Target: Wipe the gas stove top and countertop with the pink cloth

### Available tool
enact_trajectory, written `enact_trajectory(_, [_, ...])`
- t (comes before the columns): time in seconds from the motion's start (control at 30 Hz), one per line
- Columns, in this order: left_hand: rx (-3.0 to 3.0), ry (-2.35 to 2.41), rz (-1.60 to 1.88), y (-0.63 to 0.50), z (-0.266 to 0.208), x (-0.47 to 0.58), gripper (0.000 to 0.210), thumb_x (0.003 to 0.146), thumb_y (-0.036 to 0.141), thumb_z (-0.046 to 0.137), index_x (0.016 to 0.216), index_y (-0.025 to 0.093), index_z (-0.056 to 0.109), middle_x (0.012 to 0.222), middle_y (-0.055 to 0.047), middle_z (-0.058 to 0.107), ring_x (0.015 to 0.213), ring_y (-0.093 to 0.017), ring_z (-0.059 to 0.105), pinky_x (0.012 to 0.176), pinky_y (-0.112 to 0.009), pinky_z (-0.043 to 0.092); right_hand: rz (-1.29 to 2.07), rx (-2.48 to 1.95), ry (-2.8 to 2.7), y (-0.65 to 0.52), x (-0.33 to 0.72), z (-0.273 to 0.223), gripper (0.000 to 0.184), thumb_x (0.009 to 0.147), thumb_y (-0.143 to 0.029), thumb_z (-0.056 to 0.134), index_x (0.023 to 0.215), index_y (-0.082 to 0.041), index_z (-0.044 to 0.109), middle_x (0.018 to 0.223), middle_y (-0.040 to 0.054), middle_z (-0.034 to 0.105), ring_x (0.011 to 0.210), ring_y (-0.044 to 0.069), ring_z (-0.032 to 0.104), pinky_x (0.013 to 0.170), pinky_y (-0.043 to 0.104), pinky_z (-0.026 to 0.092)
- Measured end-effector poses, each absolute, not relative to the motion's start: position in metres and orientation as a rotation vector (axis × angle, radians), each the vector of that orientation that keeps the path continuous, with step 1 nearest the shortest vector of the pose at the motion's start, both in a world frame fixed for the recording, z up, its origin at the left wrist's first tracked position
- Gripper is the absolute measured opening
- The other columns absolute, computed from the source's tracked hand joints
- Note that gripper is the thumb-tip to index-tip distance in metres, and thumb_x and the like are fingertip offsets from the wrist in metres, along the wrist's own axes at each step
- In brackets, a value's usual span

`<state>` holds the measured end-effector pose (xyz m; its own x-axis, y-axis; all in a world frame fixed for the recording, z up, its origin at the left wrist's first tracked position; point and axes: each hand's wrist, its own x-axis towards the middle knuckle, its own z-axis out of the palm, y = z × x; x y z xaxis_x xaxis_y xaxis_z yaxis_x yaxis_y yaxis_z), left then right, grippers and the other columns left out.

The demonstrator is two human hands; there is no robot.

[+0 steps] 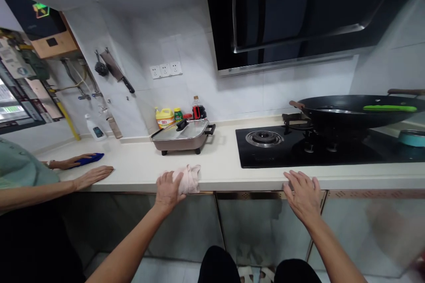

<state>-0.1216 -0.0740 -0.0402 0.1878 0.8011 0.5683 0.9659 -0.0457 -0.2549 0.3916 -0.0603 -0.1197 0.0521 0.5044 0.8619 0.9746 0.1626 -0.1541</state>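
A folded pale pink cloth point(190, 178) lies at the front edge of the white countertop point(222, 176), partly hanging over it. My left hand point(168, 192) is closed on the cloth's left side, its thumb pressed near the edge. Farther right, my right hand point(303, 194) rests on the counter edge below the black gas stove point(265, 159), fingers stretched out and holding nothing. Behind the cloth stands a brown electric pan point(179, 143) with a glass lid.
At the left, another person's hand rests on a blue cloth point(88, 159), the other hand point(94, 176) flat on the counter. A wok point(352, 117) with a green utensil sits on the stove under the range hood point(292, 13). Bottles point(165, 117) stand by the wall; a cleaver point(116, 70) hangs left.
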Motion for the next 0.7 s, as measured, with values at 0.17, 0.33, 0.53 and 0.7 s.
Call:
enact_trajectory(0.17, [-2.002,-1.509,-0.554,-0.071,-0.05,-0.031,0.085,0.061,0.025,0.096,0.138,0.019,0.061,0.139,-0.026,0.058,0.129,-0.053,0.054,0.106,-0.07,0.043,-0.67,-1.481,-1.561,-0.06,0.39,-0.12,0.037,0.101,-0.035,0.047,0.129,-0.023,0.068,0.134,0.01,0.07,0.131,0.029,0.056,0.122,0.056,0.023])
enact_trajectory(0.33, [-2.078,-1.387,-0.592,-0.062,-0.067,0.075,0.096,0.06,0.04,0.098,0.146,0.027,0.056,0.141,-0.023,0.058,0.129,-0.048,0.055,0.109,-0.07,0.041,-0.688,-1.455,-1.581,-0.055,0.395,-0.127,0.039,0.1,-0.037,0.047,0.131,-0.024,0.067,0.133,0.0099,0.071,0.131,0.03,0.056,0.121,0.055,0.023])
enact_trajectory(0.53, [-2.155,-1.209,-0.673,-0.053,-0.077,0.149,0.096,0.066,0.052,0.092,0.15,0.031,0.05,0.141,-0.018,0.058,0.125,-0.042,0.056,0.108,-0.068,0.04,-0.725,-1.409,-1.578,-0.051,0.403,-0.133,0.041,0.098,-0.036,0.05,0.134,-0.024,0.067,0.134,0.011,0.07,0.129,0.03,0.057,0.12,0.057,0.024])
enact_trajectory(0.7, [-2.279,-1.05,-0.681,-0.049,-0.076,0.12,0.068,0.089,0.047,0.073,0.151,0.039,0.047,0.142,-0.014,0.057,0.124,-0.036,0.056,0.107,-0.059,0.041,-0.751,-1.404,-1.595,-0.051,0.407,-0.134,0.043,0.099,-0.037,0.046,0.136,-0.026,0.066,0.133,0.0109,0.071,0.129,0.03,0.059,0.12,0.055,0.025])
